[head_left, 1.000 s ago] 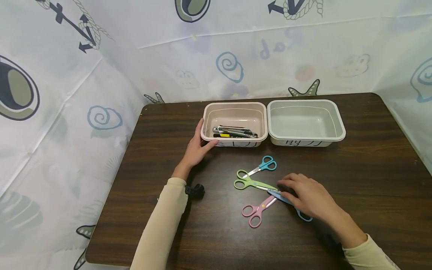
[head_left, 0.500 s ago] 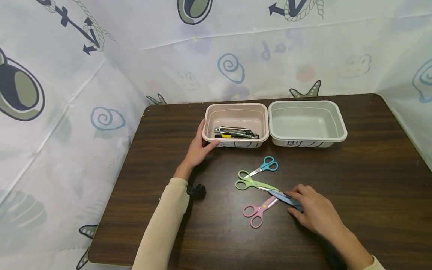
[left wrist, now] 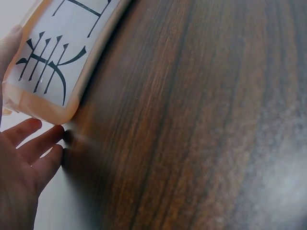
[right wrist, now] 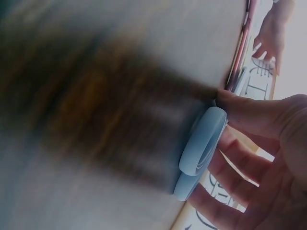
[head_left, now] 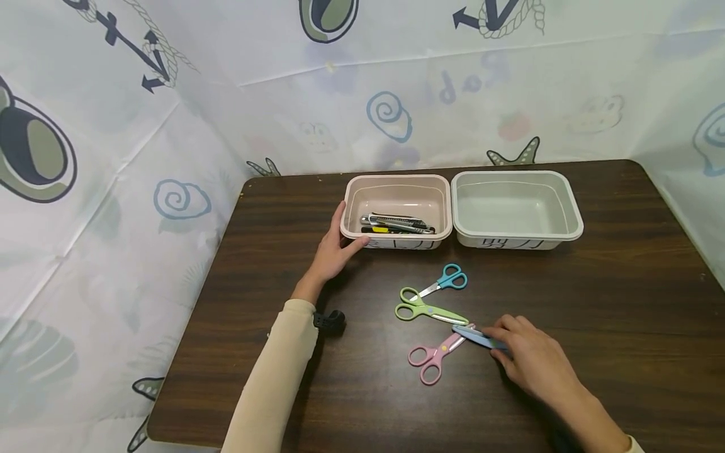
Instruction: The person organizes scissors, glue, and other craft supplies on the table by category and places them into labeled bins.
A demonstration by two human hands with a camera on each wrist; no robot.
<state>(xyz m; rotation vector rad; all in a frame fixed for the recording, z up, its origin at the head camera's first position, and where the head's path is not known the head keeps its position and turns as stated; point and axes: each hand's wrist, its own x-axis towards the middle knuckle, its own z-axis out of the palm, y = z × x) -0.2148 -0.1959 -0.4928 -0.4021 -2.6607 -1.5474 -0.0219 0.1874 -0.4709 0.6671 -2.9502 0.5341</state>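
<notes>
- Blue scissors [head_left: 477,336], head view: pinched by the right hand [head_left: 532,360], tip at the pink scissors [head_left: 439,352]; green scissors [head_left: 433,310], turquoise scissors [head_left: 447,279] beyond.
- Same view: left hand [head_left: 330,253], thumb spread, touches the pink bin [head_left: 396,196] holding cutters [head_left: 399,223], beside the grey bin [head_left: 515,207].
- Left wrist: left hand's fingers loosely extended near the pink bin's end.
- Right wrist: right hand's thumb and fingers clasp the blue scissors.

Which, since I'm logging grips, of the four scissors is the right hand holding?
The light-blue scissors: the right hand pinches this pair, while the turquoise scissors, green scissors and pink scissors lie outside its grip.
</notes>
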